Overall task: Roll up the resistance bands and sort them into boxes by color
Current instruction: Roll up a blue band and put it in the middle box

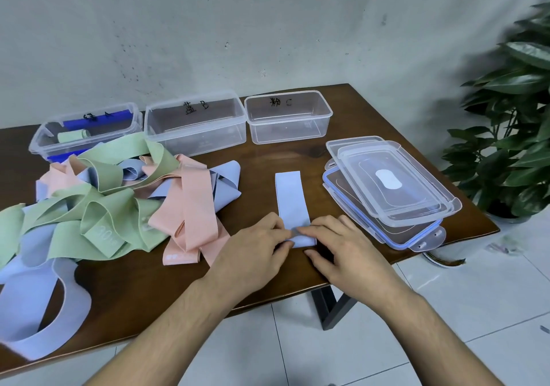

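Note:
A light blue band [291,198] lies flat on the brown table [143,290], pointing away from me. My left hand [253,251] and my right hand [342,248] both pinch its near end, which is folded over into a small roll. A tangled pile of green, pink and blue bands [119,201] covers the left half of the table. At the back stand three clear boxes: the left box [53,135] holds a rolled green band [73,135], while the middle box [195,132] and the right box [290,129] hold nothing.
Stacked clear lids [390,189] lie at the table's right edge. A leafy potted plant [512,123] stands on the floor to the right. A grey wall rises behind the table. White floor tiles show below the front edge.

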Demonstrator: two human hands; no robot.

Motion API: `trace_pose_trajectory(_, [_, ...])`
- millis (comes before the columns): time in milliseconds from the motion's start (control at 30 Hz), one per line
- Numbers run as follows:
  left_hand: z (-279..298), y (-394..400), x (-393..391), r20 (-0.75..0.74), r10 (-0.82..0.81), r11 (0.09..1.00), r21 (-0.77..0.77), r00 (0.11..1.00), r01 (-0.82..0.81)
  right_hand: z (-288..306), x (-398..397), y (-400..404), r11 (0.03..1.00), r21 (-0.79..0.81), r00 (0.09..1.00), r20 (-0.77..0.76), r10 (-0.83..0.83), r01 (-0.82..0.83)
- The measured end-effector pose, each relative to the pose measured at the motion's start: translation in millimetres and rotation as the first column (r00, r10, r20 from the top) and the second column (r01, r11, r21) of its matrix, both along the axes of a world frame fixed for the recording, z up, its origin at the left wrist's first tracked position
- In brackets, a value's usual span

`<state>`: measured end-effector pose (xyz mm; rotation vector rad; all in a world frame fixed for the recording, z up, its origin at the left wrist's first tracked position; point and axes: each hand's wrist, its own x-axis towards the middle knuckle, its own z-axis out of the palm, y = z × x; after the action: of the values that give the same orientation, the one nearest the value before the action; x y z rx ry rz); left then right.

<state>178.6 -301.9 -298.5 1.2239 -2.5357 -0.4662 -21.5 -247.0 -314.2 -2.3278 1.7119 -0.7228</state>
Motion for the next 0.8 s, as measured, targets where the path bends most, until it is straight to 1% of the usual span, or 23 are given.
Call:
trace_pose_trajectory(100, [-2.2, -0.1, 1.4, -0.032, 0.01, 1.0, 0.019, 0.999, -0.009, -0.5, 1.8, -1.7, 1.0, -0.025, 1.0, 0.031, -0.005, 0.006])
trace_pose_trajectory(200, [-5.4, 3.9, 1.1, -0.122, 0.04, 0.999, 0.004, 0.992, -0.04, -0.5, -0.9, -7.3, 1.0, -0.007, 1.0, 0.017, 0.009, -0.009])
trace_pose_trajectory(267, [-7.2, 6.8, 0.5, -0.148, 0.031, 0.999, -0.004, 0.988, -0.032, -0.4, -2.5, -9.4, 1.0, 0.003, 1.0, 0.013, 0.018, -0.018])
trace_pose_trajectory(367, [-9.4, 7.7, -0.2, -0.145, 0.019, 1.0, -0.009, 0.989, -0.021, -1.8, -2.3, -10.1, 1.0, -0.009, 1.0, 0.003, 0.0, 0.001])
trace_pose_trajectory(467, [-10.0, 3.3, -0.6, -0.135, 0.039, 0.999, -0.023, 0.99, -0.042, -4.3, -0.9, -9.9, 0.998, -0.044, 0.999, -0.014, -0.04, 0.039])
trace_pose_trajectory(633, [-8.7, -2.8, 0.4, -0.097, 0.04, 0.999, -0.006, 0.994, -0.041, -4.7, 2.4, -9.5, 0.998, -0.048, 0.998, 0.033, -0.045, 0.046])
trace_pose_trajectory(800, [-11.0, 0.5, -0.2, -0.155, 0.057, 0.998, -0.026, 0.986, -0.061, -7.4, 2.2, -15.2, 0.998, -0.023, 0.997, 0.061, -0.055, 0.056])
